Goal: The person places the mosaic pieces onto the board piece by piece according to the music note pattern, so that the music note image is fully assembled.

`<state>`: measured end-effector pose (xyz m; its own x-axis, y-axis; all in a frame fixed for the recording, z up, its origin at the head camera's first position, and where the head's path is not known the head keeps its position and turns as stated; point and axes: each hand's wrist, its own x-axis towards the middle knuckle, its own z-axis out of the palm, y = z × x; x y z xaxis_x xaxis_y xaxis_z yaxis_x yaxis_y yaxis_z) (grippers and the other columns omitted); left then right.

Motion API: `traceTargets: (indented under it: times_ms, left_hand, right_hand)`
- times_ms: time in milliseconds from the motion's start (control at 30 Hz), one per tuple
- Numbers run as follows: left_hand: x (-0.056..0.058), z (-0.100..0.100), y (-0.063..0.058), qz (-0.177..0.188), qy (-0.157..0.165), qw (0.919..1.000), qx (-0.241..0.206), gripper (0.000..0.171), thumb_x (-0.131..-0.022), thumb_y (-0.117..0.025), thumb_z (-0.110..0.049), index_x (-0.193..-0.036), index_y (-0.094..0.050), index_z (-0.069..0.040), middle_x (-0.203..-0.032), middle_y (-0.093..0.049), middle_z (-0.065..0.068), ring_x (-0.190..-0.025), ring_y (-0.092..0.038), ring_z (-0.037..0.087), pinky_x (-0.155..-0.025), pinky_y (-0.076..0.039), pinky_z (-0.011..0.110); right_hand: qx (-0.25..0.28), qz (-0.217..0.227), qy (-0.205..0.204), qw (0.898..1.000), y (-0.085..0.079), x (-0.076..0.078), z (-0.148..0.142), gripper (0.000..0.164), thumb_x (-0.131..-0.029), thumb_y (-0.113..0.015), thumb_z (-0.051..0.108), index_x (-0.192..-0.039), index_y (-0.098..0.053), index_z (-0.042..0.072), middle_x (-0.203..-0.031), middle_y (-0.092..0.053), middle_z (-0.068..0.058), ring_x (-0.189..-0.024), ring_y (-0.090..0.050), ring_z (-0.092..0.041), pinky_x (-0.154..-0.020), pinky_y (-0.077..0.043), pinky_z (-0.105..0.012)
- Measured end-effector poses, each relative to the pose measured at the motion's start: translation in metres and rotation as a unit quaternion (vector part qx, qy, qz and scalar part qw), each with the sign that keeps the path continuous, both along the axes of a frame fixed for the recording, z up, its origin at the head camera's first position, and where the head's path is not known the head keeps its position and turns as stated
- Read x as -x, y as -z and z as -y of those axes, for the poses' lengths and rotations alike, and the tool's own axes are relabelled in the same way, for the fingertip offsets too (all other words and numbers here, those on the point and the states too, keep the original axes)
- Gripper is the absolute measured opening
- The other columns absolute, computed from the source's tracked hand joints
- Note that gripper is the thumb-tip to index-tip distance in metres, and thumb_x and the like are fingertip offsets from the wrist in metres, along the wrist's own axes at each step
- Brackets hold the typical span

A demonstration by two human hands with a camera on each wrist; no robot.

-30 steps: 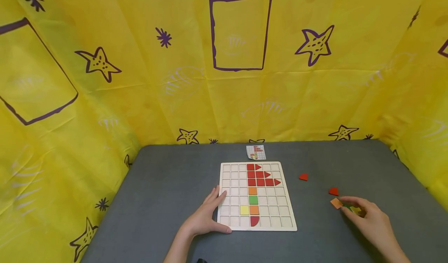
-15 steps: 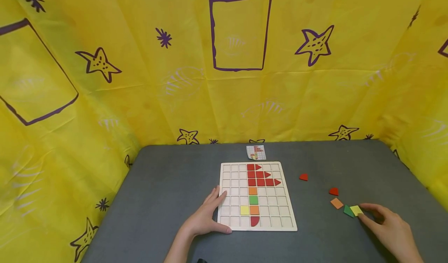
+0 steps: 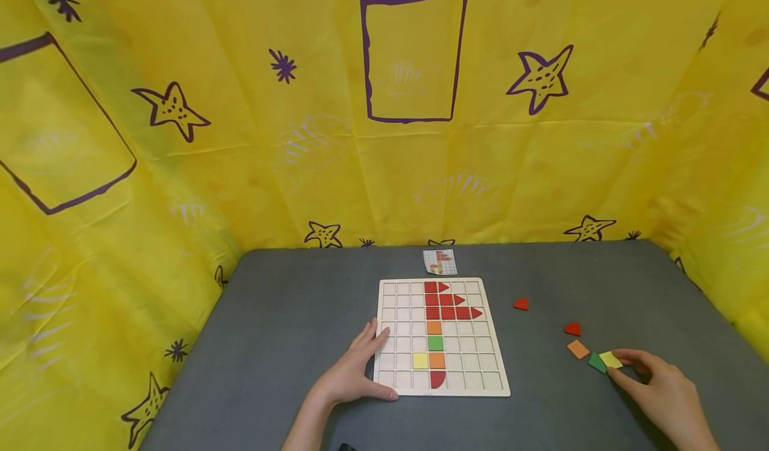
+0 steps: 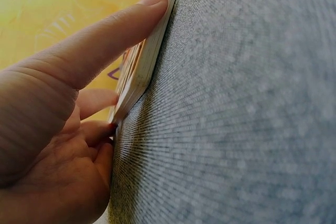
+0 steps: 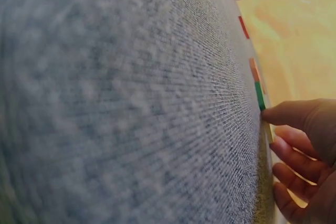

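Observation:
A pale grid board lies on the grey table with red, orange, green and yellow tiles in its cells. My left hand rests at its near left corner, thumb along the near edge and fingers spread at the left side. In the left wrist view the thumb lies straight against the board's edge. On the right, my right hand pinches a yellow square tile between thumb and index finger. A green tile lies right against it; the right thumb is close to the green tile.
An orange square tile and two red rounded tiles, one nearer and one farther, lie right of the board. Behind the board is a small pattern card. Yellow patterned cloth surrounds the table's back and sides.
The right hand first moved right, uncovering the green and yellow tiles, then slightly back left. The green and yellow tiles have shifted a little left since half a second ago. The left hand stays put.

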<state>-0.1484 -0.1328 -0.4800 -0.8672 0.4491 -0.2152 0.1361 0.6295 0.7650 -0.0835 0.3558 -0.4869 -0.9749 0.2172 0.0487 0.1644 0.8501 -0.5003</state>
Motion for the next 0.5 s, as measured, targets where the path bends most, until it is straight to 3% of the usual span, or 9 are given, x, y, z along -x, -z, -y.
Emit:
traceTargets:
  times_ms: [233,367,500]
  left_hand:
    - [0.000,0.000,0.001,0.003,0.000,1.0000,-0.002,0.110,-0.062,-0.088,-0.040,-0.150,-0.028,-0.014,-0.161,-0.005,0.010,-0.147,-0.003,0.033,-0.107,-0.019,0.065]
    - [0.001,0.000,0.001,0.007,0.000,1.0000,-0.002,0.110,-0.062,-0.087,-0.041,-0.150,-0.028,-0.016,-0.161,-0.005,0.009,-0.147,-0.002,0.033,-0.107,-0.019,0.064]
    - [0.000,0.000,0.001,0.006,-0.001,1.0000,0.000,0.110,-0.062,-0.087,-0.042,-0.150,-0.028,-0.016,-0.161,-0.005,0.009,-0.147,-0.002,0.032,-0.108,-0.019,0.064]
  right_hand:
    - [0.013,0.015,0.020,1.000,0.000,0.002,0.000,0.050,-0.088,-0.065,0.043,-0.118,-0.062,0.004,-0.103,-0.069,-0.021,-0.084,-0.061,-0.034,-0.071,-0.039,-0.050]
    - [0.018,0.002,0.033,0.999,-0.005,0.002,0.005,0.050,-0.086,-0.066,0.046,-0.117,-0.063,0.007,-0.104,-0.068,-0.021,-0.074,-0.060,-0.012,-0.071,-0.037,-0.047]
    - [0.035,-0.016,0.035,0.999,-0.012,0.003,0.018,0.049,-0.084,-0.068,0.048,-0.116,-0.064,0.011,-0.104,-0.068,-0.020,-0.066,-0.049,0.010,-0.067,-0.037,-0.041]
